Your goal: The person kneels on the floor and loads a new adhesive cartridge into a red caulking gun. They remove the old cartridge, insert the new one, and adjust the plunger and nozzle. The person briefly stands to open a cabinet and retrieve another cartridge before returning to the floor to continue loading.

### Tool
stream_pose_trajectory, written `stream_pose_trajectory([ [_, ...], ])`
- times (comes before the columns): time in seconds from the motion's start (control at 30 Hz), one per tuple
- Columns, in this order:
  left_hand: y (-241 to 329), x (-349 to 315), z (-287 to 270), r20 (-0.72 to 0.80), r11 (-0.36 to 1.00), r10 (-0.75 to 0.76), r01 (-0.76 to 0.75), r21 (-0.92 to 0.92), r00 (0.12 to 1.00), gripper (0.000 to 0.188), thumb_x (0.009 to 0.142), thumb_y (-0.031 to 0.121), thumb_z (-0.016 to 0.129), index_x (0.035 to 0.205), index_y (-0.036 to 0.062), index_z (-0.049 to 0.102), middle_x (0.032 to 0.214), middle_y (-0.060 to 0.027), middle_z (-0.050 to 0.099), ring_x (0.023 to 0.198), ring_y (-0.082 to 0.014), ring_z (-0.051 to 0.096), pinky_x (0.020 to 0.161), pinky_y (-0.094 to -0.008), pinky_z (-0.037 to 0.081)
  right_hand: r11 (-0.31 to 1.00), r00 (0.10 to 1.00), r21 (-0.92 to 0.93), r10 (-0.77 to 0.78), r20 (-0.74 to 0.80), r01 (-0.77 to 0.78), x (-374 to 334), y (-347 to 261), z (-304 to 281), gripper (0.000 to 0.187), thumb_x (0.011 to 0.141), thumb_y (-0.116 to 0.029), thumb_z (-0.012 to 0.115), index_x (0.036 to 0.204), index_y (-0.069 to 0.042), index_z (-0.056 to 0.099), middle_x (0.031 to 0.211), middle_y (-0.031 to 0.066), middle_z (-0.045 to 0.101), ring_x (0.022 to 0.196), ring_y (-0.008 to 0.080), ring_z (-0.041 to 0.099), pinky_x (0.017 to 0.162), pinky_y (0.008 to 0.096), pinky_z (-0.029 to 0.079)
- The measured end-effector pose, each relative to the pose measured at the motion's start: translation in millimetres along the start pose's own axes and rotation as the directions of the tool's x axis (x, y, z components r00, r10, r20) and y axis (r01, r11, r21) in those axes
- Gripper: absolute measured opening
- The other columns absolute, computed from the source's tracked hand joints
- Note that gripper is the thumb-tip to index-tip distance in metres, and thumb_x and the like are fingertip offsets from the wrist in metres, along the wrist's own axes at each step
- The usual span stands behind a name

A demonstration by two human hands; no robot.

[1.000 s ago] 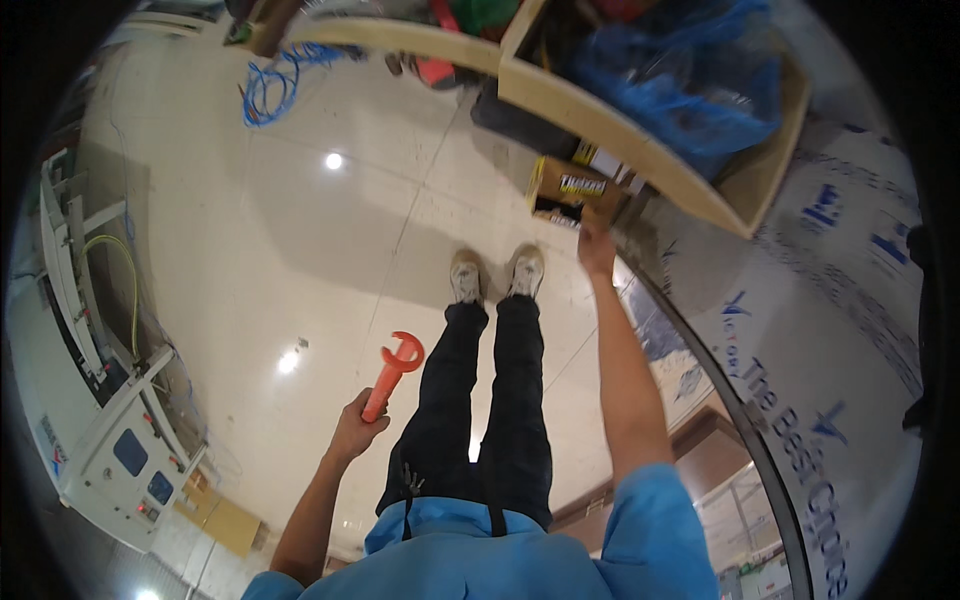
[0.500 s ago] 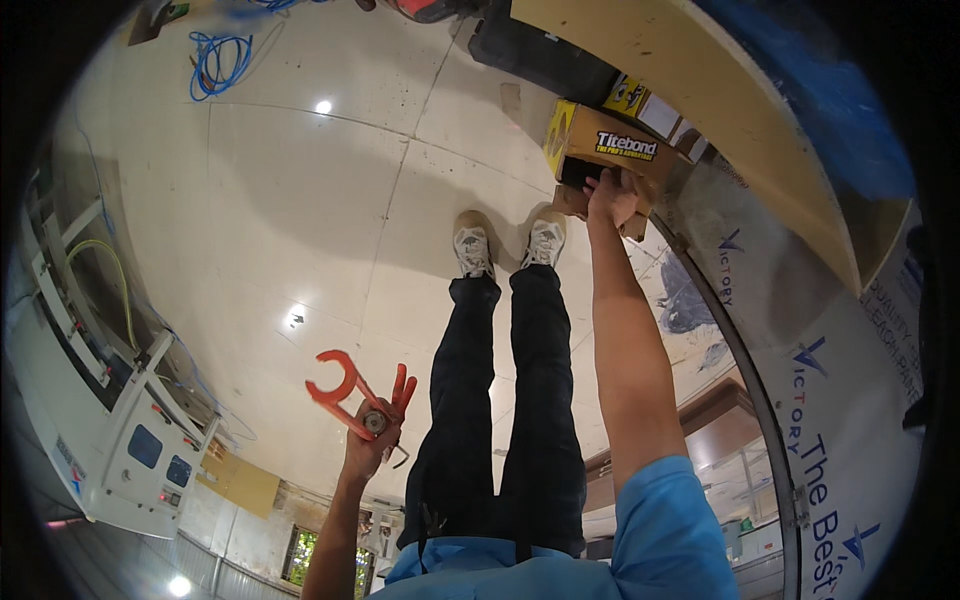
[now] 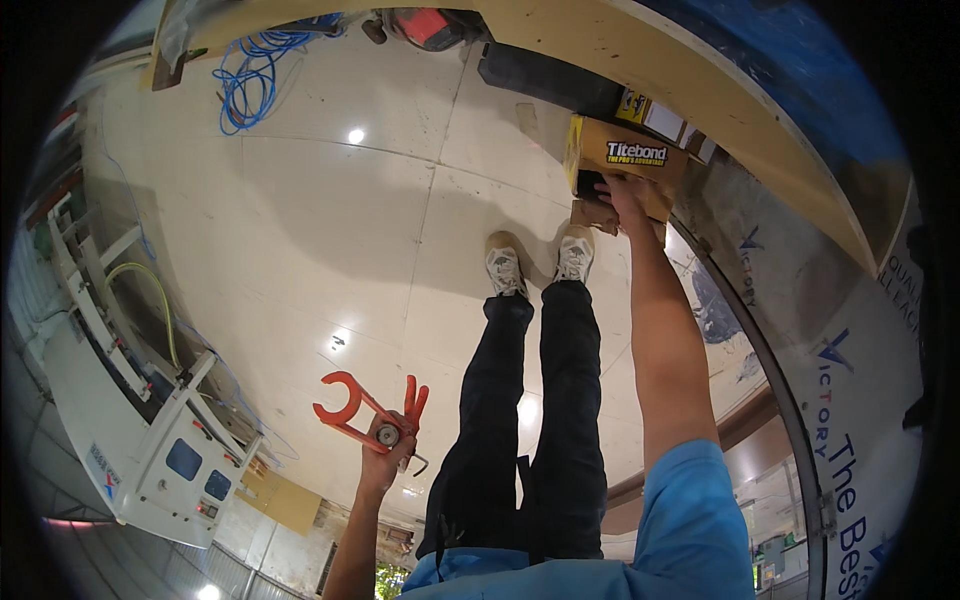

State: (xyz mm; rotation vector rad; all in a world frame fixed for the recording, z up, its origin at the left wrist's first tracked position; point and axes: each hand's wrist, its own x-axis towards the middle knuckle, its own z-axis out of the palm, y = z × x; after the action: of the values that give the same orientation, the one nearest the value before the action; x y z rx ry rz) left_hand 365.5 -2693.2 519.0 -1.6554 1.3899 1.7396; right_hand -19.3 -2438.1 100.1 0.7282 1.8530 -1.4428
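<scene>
My left hand [image 3: 385, 455] is closed around an orange-red tool [image 3: 345, 400] with a C-shaped open jaw and prongs at its other side. A round metal piece [image 3: 387, 435] sits in the same grip, and a thin dark hooked rod [image 3: 421, 464] sticks out beside the palm. To the right, my right hand [image 3: 628, 200] reaches to the dark opening of a brown-and-yellow cardboard box [image 3: 650, 170] on the floor. Its fingers are apart at the opening, partly hidden, and nothing shows in them. A torn flap [image 3: 596, 215] hangs under the opening.
My shoes [image 3: 506, 268] stand on the pale floor just short of the box. Behind it lie a black case [image 3: 550, 82] and a wooden board [image 3: 700, 75]. A coiled blue hose [image 3: 248, 90] lies far left; a white machine [image 3: 165, 440] stands at the left.
The whole view has shifted, so everything sits a little further right and lower. My left hand still grips the orange-red tool, and my right hand remains at the box opening.
</scene>
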Motion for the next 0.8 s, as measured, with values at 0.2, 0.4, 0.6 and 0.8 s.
stream_pose_trajectory([
  [0.2, -3, -8, -1, 0.078, 0.992, 0.053, -0.061, 0.112, 0.996, 0.027, 0.083, -0.010, 0.064, 0.102, 0.0064, 0.055, 0.089, -0.0038, 0.061, 0.072, -0.0125, 0.061, 0.063, -0.0268, 0.049, 0.759, 0.911, -0.579, -0.407, -0.065, 0.298, -63, -9, -13, 0.024, 0.102, -0.024, 0.056, 0.118, -0.012, 0.068, 0.094, 0.0167, 0.077, 0.093, 0.0372, 0.073, 0.085, 0.0485, 0.055],
  [0.4, 22, -23, 9, 0.159, 0.950, 0.214, -0.243, 0.194, 0.964, 0.025, 0.085, -0.008, 0.064, 0.104, 0.0055, 0.055, 0.092, -0.0051, 0.062, 0.077, -0.0136, 0.064, 0.067, -0.0289, 0.053, 0.805, 0.837, -0.362, -0.537, -0.107, 0.470, -204, -73, -47, 0.025, 0.105, -0.023, 0.058, 0.119, -0.005, 0.068, 0.089, 0.0139, 0.078, 0.081, 0.0298, 0.075, 0.076, 0.0368, 0.056],
  [0.6, 85, -38, 25, 0.344, 0.813, 0.367, -0.478, 0.332, 0.864, 0.021, 0.086, -0.004, 0.069, 0.098, 0.0086, 0.058, 0.089, 0.0004, 0.058, 0.080, -0.0090, 0.056, 0.069, -0.0260, 0.045, 0.852, 0.892, 0.269, -0.409, -0.192, 0.449, -402, -160, -104, 0.025, 0.107, -0.023, 0.059, 0.111, 0.000, 0.069, 0.072, 0.0071, 0.069, 0.066, 0.0128, 0.067, 0.062, 0.0265, 0.051],
  [0.8, 180, -85, 84, 0.684, 0.776, 0.348, -0.606, 0.173, 0.641, 0.043, 0.088, 0.014, 0.080, 0.125, 0.0048, 0.062, 0.112, -0.0009, 0.063, 0.104, -0.0114, 0.058, 0.091, -0.0304, 0.048, 0.782, 0.808, 0.222, -0.531, -0.253, 0.583, -583, -223, -178, 0.026, 0.106, -0.027, 0.063, 0.100, -0.002, 0.070, 0.066, 0.0004, 0.059, 0.055, 0.0036, 0.044, 0.051, 0.0209, 0.034],
])
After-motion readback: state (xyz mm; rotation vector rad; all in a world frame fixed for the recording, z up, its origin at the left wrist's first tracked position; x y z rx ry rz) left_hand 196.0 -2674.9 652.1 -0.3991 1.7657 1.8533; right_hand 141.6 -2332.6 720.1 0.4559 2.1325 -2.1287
